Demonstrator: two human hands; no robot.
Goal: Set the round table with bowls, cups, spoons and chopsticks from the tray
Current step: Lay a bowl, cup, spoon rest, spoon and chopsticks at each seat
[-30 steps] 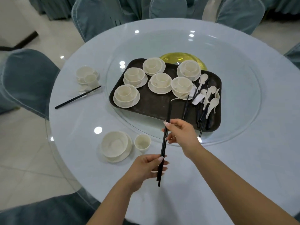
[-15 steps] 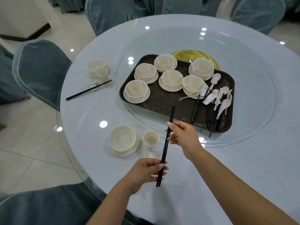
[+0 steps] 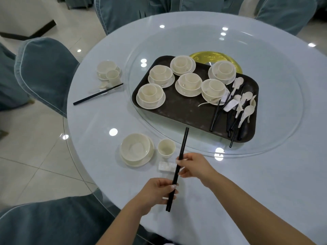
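Both hands hold one pair of black chopsticks point(image 3: 178, 167) above the near edge of the round table point(image 3: 265, 183): the left hand point(image 3: 157, 193) pinches the pair near its lower end, fingers curled round it, and the right hand point(image 3: 194, 167) pinches it about midway, with the tips pointing up and away toward the tray point(image 3: 177, 110). Just under the pair lies a small white chopstick rest point(image 3: 166, 166), beside a cup point(image 3: 166, 148) and a bowl on a saucer point(image 3: 136, 149) — a place setting at the table's near left. The dark tray sits on the glass turntable point(image 3: 276, 96) and carries six stacks of saucer, bowl and cup, plus a heap of white spoons point(image 3: 244, 106) and more black chopsticks point(image 3: 216, 115) at its right end. Farther left on the table stands a second setting — bowl and cup point(image 3: 108, 72) with a pair of chopsticks point(image 3: 98, 94) laid beside them. Blue-covered chairs point(image 3: 46, 71) ring the table.
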